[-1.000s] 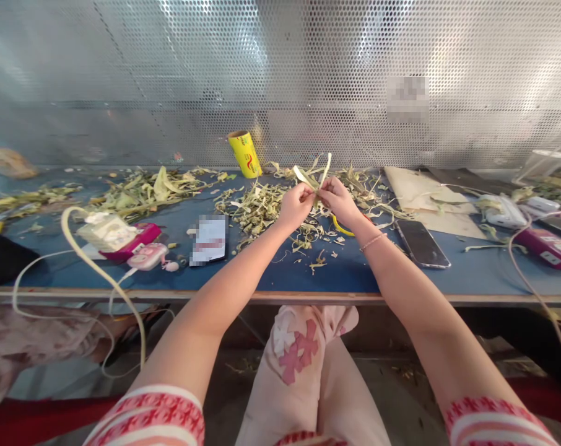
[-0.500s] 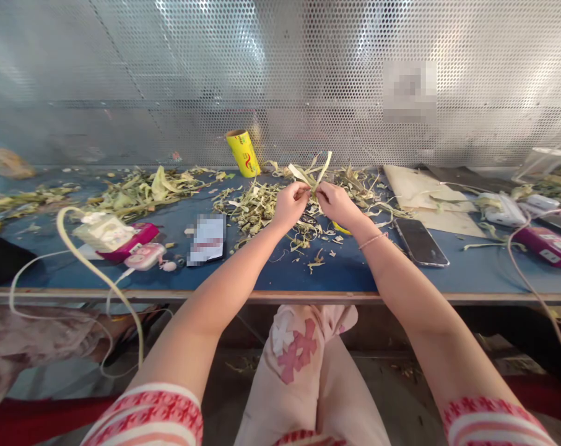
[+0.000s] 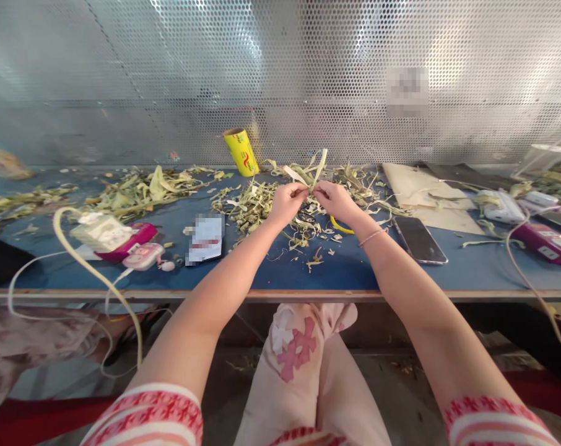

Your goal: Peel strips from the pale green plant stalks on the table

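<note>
Between my hands, above the blue table, is a pale green dried leaf strip whose ends stick up and fan out. My left hand pinches it from one side, fingertips pressed together. From the other side my right hand grips it too, the two hands almost touching. Behind and below them spreads a heap of dried leaves and curled strips. A yellow ring lies partly hidden under my right wrist. The exact spot where the fingers meet the strip is covered by the fingers.
A yellow cardboard tube leans by the perforated metal panel. Phones flank my forearms. Another leaf pile, a pink-and-white device and a cable are on the left; brown card and a magenta box on the right.
Both hands keep hold of the leaf strip and have hardly moved. The view has shifted slightly, and more of the yellow ring shows beneath my right wrist.
</note>
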`<state>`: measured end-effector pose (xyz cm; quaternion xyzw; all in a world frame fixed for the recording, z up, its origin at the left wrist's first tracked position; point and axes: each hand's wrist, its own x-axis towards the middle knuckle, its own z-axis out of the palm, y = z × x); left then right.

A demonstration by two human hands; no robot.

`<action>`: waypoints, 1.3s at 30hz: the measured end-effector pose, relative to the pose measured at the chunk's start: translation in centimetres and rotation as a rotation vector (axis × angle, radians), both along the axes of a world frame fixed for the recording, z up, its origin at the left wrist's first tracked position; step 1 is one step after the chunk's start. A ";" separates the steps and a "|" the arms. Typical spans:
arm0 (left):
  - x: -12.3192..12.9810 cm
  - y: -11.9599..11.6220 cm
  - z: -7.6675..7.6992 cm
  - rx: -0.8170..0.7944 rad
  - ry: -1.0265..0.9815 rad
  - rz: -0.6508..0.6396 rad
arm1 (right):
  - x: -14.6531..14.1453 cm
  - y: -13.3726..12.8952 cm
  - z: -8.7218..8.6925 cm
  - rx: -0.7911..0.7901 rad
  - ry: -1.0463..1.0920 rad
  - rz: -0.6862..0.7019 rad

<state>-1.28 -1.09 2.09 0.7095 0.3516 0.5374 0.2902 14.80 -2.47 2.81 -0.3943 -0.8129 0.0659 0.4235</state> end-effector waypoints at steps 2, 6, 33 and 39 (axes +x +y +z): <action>0.0 0.0 0.1 0.004 -0.002 -0.008 | -0.1 0.0 0.0 -0.013 0.011 -0.004; 0.0 0.0 0.1 0.002 -0.020 -0.018 | 0.0 0.2 0.0 -0.023 0.012 -0.008; -0.4 0.2 0.2 0.101 0.148 0.109 | -0.5 -0.2 0.0 -0.167 0.079 -0.114; -0.6 0.1 0.1 0.151 0.129 0.126 | -1.0 0.3 -0.2 -0.239 0.185 -0.050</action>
